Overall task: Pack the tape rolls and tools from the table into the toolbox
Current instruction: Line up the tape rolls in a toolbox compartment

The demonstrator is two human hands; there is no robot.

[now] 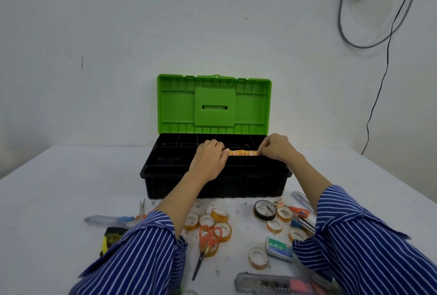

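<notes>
grey utility knife (279, 283) cut off by bottom edge; yellow-black roll (110, 239) at lower left half hidden under striped sleeve (142, 247).

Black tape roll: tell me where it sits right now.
In the head view the black tape roll lies on the table, right of centre, just in front of the toolbox, with amber tape rolls at its right.

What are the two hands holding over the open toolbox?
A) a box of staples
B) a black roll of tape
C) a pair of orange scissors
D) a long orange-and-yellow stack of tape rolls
D: the left hand and right hand each grip one end of the orange-and-yellow stack of tape rolls above the toolbox tray.
</notes>
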